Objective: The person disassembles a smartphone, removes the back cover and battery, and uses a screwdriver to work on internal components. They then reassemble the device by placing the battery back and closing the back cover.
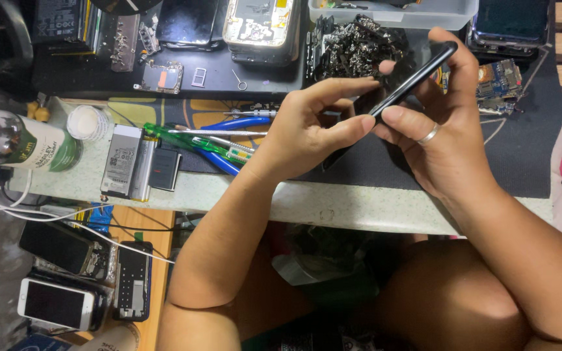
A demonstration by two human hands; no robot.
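I hold a black smartphone (408,86) edge-on above the dark work mat (521,156). My right hand (443,130), with a silver ring on one finger, grips it from the right, fingers wrapped over its top end. My left hand (310,127) pinches the phone's lower end between thumb and forefinger. The phone's screen side is hidden from me.
Blue-handled pliers (239,123), a green screwdriver (190,138) and a phone battery (123,161) lie left of my hands. A pile of dark small parts (359,49) and a clear plastic box (391,13) sit behind. A bottle (17,140), several phones (56,302) and white cables (8,201) are at left.
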